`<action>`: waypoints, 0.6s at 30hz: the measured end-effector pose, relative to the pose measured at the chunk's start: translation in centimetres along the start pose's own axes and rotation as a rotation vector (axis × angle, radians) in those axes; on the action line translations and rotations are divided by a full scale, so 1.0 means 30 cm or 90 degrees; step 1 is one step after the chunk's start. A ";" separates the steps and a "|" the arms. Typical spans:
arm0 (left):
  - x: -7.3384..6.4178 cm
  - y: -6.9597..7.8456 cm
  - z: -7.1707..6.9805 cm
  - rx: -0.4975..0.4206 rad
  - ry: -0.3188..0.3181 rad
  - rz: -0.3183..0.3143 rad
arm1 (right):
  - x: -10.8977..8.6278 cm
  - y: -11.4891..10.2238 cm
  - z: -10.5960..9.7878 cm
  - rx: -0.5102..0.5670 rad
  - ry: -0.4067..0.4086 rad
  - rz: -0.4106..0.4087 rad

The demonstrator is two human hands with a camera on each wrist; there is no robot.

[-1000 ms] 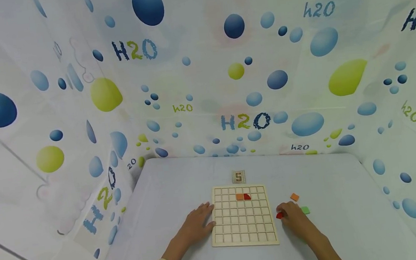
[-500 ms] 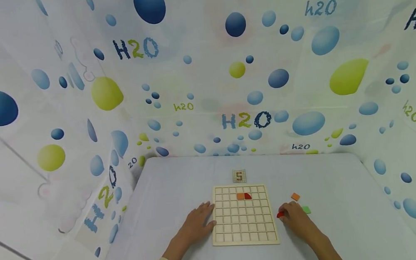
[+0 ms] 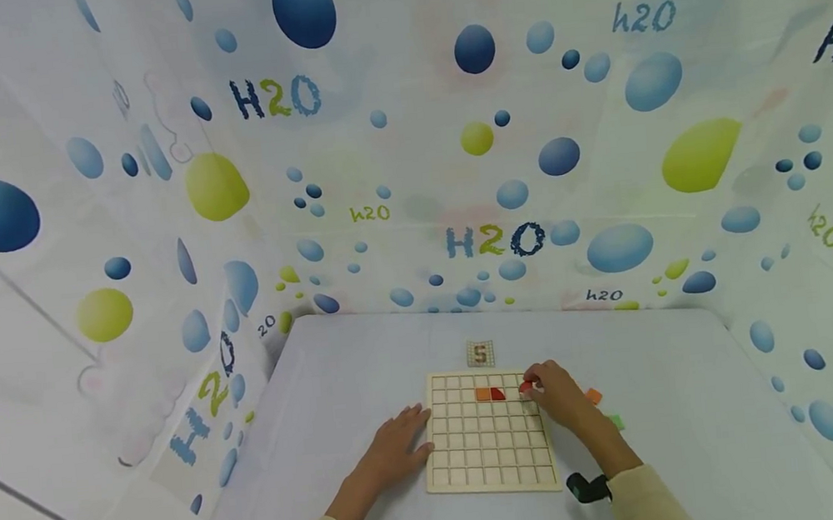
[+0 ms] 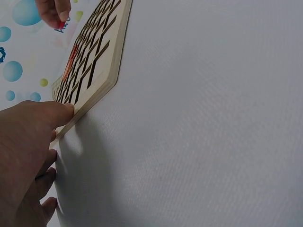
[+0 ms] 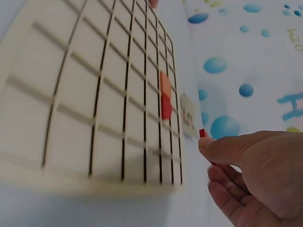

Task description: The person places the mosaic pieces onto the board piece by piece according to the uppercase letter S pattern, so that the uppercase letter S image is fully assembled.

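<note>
A pale wooden grid board [image 3: 490, 445] lies on the white table. In one of its upper rows sit an orange square tile [image 3: 482, 394] and, against its right side, a red quarter-round tile [image 3: 498, 394]. My right hand [image 3: 561, 392] pinches another red tile [image 3: 526, 387] between thumb and fingers, over the board's upper right corner; in the right wrist view only a small red end [image 5: 202, 133] of this tile shows past the thumb. My left hand [image 3: 395, 446] rests at the board's left edge with fingers spread, its thumb touching the frame in the left wrist view.
Behind the board lies a small card [image 3: 481, 353] with a brown figure on a grid. To the right, partly behind my right arm, are an orange tile [image 3: 593, 396] and a green tile [image 3: 616, 422]. A patterned curtain [image 3: 407, 160] stands behind the table.
My right hand has lifted the red tile from the table right of the board and carried it up and left over the board's upper right corner. My left hand has stayed in place.
</note>
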State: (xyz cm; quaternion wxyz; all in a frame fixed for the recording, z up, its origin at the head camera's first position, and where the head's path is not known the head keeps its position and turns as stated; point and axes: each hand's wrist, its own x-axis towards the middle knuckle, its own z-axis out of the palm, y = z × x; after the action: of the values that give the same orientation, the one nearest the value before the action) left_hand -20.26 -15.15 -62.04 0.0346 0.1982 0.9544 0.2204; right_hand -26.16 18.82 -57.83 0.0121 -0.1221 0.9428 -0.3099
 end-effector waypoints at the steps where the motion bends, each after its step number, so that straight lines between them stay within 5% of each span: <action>1: 0.000 -0.001 0.002 0.000 0.000 0.001 | 0.019 -0.014 0.010 0.009 -0.008 -0.008; 10: 0.003 -0.005 0.001 -0.008 -0.001 -0.001 | 0.126 -0.145 0.122 0.059 -0.056 -0.051; 18: 0.007 -0.004 -0.002 -0.017 -0.009 -0.002 | 0.160 -0.216 0.188 -0.038 -0.111 -0.108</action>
State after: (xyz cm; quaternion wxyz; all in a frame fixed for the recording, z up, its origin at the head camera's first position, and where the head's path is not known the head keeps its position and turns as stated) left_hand -20.50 -15.20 -62.03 0.0445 0.1975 0.9515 0.2318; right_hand -28.82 9.35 -58.33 0.0641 -0.2286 0.9332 -0.2698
